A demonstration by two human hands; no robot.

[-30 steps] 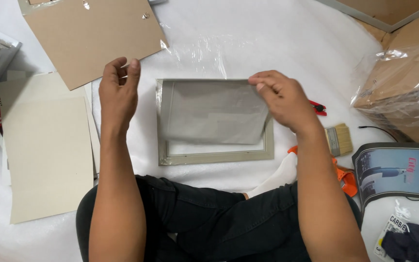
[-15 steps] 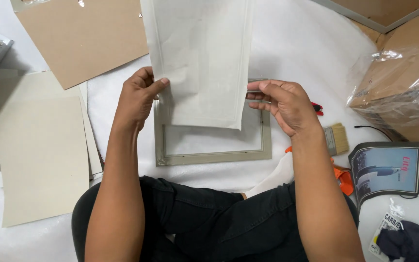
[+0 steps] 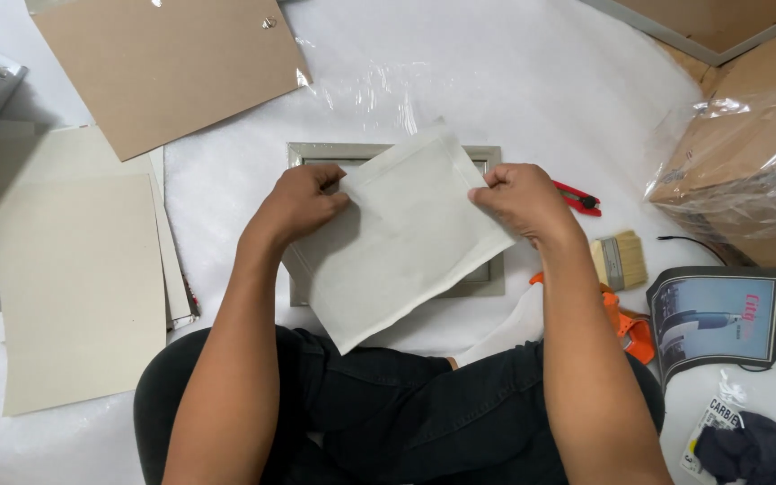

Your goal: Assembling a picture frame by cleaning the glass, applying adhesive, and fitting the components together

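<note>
Pale grey rectangular sheet (image 3: 401,238), tilted, held over grey rectangular picture frame (image 3: 487,286) at centre of white foam-covered surface (image 3: 514,81). Pinched at left edge by left hand (image 3: 303,202), at right edge by right hand (image 3: 521,199). Brown backing board (image 3: 168,67) toward far left corner. Flat paintbrush (image 3: 620,260) just right of frame; red cutter (image 3: 578,198) beside it.

Left hand (image 3: 303,205) and right hand (image 3: 521,199) held level, fingers pinched closed (knuckles up); both forearms extend forward, bare.
</note>
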